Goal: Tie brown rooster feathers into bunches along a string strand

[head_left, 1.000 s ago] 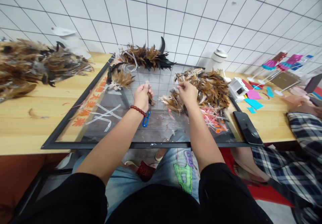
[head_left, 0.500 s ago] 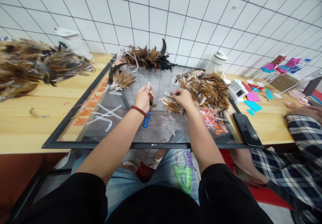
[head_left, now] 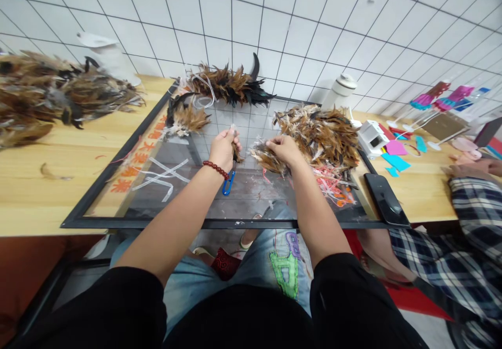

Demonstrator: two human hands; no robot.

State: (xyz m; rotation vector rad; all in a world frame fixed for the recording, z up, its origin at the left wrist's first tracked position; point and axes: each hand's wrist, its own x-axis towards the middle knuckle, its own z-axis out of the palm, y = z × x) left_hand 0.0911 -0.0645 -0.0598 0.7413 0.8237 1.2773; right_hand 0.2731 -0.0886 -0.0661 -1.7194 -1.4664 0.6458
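My left hand [head_left: 223, 150] is closed around a small feather bunch [head_left: 237, 154], its pale tip above the fingers and brown feathers below. Blue snips [head_left: 229, 183] lie just under that hand on the glass board [head_left: 235, 207]. My right hand [head_left: 285, 150] has its fingers pinched on a small feather pile [head_left: 263, 156]. Beside it on the right is a large heap of brown feathers [head_left: 323, 137]. Pink and white strings [head_left: 331, 184] lie below the heap.
Dark feathers [head_left: 231, 85] and a smaller bunch [head_left: 188, 119] lie at the back. White strips [head_left: 162, 176] are on the left. A phone [head_left: 385, 200], white bottle [head_left: 340, 91] and white device [head_left: 372, 138] stand right. Feathers [head_left: 58, 92] cover the far left; a person's plaid sleeve [head_left: 476, 202] is right.
The camera view has shifted slightly. My left hand stays closed on its bunch, and my right fingers have moved slightly at the small pile.
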